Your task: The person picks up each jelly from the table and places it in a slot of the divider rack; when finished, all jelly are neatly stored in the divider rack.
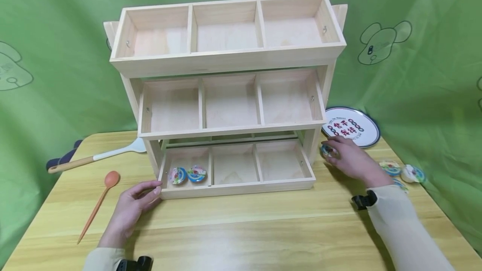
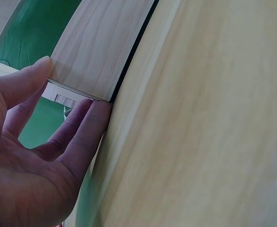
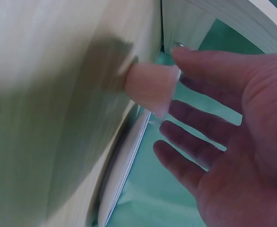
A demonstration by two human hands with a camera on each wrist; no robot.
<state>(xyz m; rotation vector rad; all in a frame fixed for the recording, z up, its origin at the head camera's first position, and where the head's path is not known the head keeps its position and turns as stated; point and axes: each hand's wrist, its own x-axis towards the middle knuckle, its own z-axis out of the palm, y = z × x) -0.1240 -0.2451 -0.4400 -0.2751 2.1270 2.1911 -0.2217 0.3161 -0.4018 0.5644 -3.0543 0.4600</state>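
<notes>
A three-tier wooden rack (image 1: 233,62) stands on the table. My left hand (image 1: 132,208) rests at the front left corner of its bottom tray (image 1: 241,190); in the left wrist view the fingertips touch the tray's end (image 2: 93,61) and the thumb lies by its upper edge. Two jelly cups, one patterned blue and pink (image 1: 196,174) and another beside it (image 1: 178,175), lie in the bottom left compartment. Right of the rack, my right hand (image 1: 352,160) pinches a small tapered jelly cup (image 3: 150,87) by its lid rim, just at the tabletop.
Several more jelly cups (image 1: 413,173) lie at the right table edge. Behind the right hand is a white plate (image 1: 352,126) with a blue rim. On the left are an orange spoon (image 1: 101,200) and a wooden-handled white utensil (image 1: 113,152). Green cloth (image 1: 421,74) surrounds the table.
</notes>
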